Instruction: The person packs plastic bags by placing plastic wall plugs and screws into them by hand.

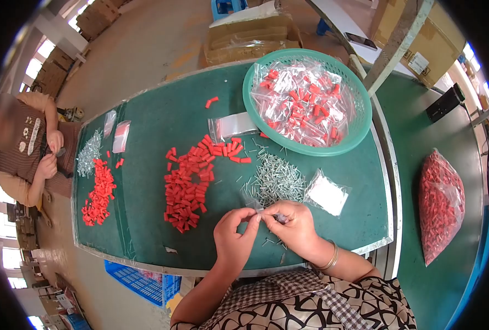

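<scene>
Pinching a little clear bag (250, 201) between fingertips of left hand (235, 234) and right hand (295, 226), by the near edge of the table (140, 214), beside the metal bits (279, 176); seems to be opening the bag; probably calls next for spreading the mouth gently

Floor (151, 55) tan, blotchy, from eleven o'clock round to eight. Pale pillar (60, 32) at ten, stacked cardboard boxes (97, 19) just beyond. Windows (33, 67) glare white, eight to ten. Blue stool (225, 6) at twelve, partly cut off. Green-topped table (140, 181) centre; second green table (409, 132) at three. Scuffed post (401, 47), two o'clock, tilted in view.
</scene>
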Demonstrator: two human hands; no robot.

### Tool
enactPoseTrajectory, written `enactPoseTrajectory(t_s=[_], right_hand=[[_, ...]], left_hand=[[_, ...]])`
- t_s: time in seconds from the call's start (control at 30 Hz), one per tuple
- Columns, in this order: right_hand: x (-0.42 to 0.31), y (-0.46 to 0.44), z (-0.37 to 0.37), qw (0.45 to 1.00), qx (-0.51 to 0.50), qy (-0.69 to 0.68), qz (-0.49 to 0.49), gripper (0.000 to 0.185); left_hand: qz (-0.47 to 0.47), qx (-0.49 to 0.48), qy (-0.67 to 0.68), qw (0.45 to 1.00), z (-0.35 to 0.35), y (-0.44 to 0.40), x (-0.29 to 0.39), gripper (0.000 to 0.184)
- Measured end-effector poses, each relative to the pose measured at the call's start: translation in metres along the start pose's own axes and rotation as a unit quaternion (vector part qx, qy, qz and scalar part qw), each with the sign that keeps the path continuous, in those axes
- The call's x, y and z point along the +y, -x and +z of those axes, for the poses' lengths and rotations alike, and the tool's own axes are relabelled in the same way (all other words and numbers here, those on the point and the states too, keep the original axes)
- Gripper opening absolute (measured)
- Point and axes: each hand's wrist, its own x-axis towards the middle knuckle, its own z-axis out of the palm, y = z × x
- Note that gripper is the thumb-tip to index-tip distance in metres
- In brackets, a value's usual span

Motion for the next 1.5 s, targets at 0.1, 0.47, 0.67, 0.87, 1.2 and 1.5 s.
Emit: enactPoseTrajectory(t_s=[0.1, 0.47, 0.67, 0.87, 1.2, 1.5], right_hand=[[0.0, 0.0, 0.001, 1.0, 0.003, 0.018, -0.007, 0.005], [0.008, 0.001, 0.001, 0.991, 0.041, -0.026, 0.122, 0.014], [-0.001, 0.002, 0.005, 0.999, 0.037, 0.034, -0.008, 0.017], [0.004, 0.003, 0.008, 0.99, 0.026, 0.118, -0.07, 0.017], [-0.011, -0.008, -0.019, 0.963, -0.127, 0.192, -0.142, 0.076], [-0.004, -0.008, -0.012, 0.972, -0.141, 0.117, -0.146, 0.052]], left_hand=[[0.021, 0.011, -0.033, 0.999, 0.003, 0.0, -0.004, 0.012], [0.084, 0.028, -0.103, 0.991, 0.006, -0.01, -0.018, 0.014], [-0.03, -0.025, 0.065, 0.997, 0.011, -0.01, -0.02, 0.016], [-0.011, -0.02, -0.02, 1.0, 0.012, -0.012, -0.02, 0.033], [-0.038, -0.106, -0.009, 0.994, -0.017, -0.016, -0.002, 0.058], [-0.078, -0.19, 0.054, 0.977, -0.029, -0.015, 0.012, 0.062]])
